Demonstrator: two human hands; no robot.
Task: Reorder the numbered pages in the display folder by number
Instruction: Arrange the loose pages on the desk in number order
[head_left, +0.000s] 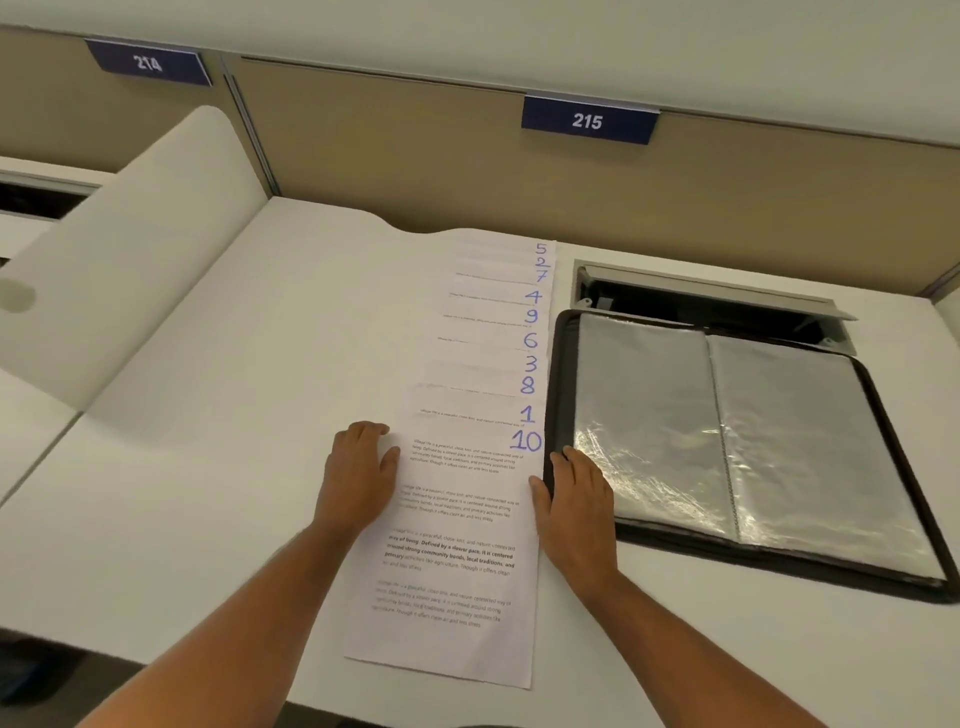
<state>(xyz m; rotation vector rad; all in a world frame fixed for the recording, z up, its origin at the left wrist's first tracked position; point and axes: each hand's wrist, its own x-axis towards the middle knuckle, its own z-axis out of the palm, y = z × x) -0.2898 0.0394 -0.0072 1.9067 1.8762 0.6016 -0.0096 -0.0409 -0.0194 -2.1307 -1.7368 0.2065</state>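
On the white tabletop (208, 467), seen from the head camera, both hands are laid flat with the fingers straight and close together. The left hand (358, 473) is pressed on the left edge of the front sheet, its fingertips reaching onto the paper. The right hand (574, 493) is set against the right edge of the same sheet, its outer fingers resting on the black rim of the display folder (753, 441). Nothing is gripped or pinched by either hand.

Between the hands the numbered pages (483, 364) are fanned out in an overlapping column running away from the person, with blue handwritten numbers shown at the right corners: 5, 2, 7, 4, 9, 6, 3, 8, 1, and 10 on the nearest sheet (457, 545). The folder is lain open just to the right, its clear sleeves seen empty and shiny.

Behind, a beige partition (415, 156) is fitted with blue signs marked 214 (148, 63) and 215 (588, 120), and a recessed cable hatch (701, 296) is set beyond the folder.
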